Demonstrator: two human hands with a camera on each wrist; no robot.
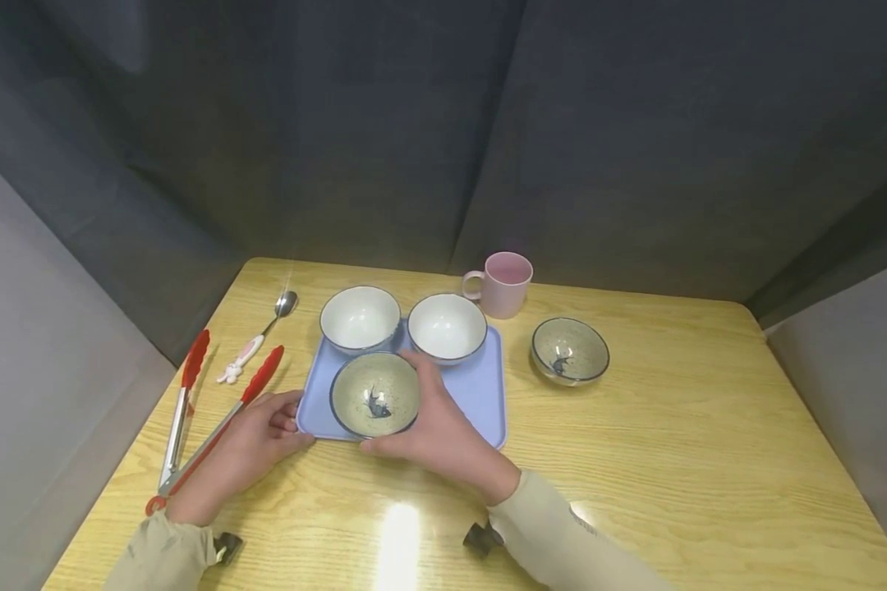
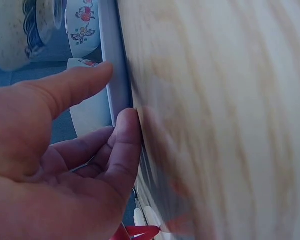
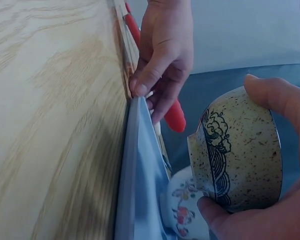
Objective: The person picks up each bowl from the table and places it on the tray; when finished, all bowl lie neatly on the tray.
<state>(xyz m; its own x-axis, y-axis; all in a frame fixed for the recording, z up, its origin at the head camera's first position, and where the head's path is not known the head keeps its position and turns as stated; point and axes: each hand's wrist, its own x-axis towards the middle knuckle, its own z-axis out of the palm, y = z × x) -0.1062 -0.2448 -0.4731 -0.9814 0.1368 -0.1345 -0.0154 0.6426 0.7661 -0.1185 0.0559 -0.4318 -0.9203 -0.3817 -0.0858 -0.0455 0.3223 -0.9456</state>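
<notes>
My right hand (image 1: 447, 423) grips a beige speckled bowl (image 1: 375, 396) by its right side, thumb low and fingers at the rim. In the right wrist view this bowl (image 3: 240, 150), with a dark wave pattern outside, is held a little above the tray surface. A light blue tray (image 1: 476, 402) lies under it. My left hand (image 1: 255, 439) holds the tray's near left corner between thumb and fingers, as the right wrist view shows. Two white bowls, one on the left (image 1: 360, 318) and one on the right (image 1: 447, 327), stand along the tray's far side.
A second speckled bowl (image 1: 570, 351) stands on the table (image 1: 673, 443) to the tray's right. Behind the tray is a pink mug (image 1: 507, 285). Red-tipped tongs (image 1: 177, 435) and a spoon (image 1: 266, 332) with a white rabbit-shaped handle lie on the left. A dark curtain hangs behind.
</notes>
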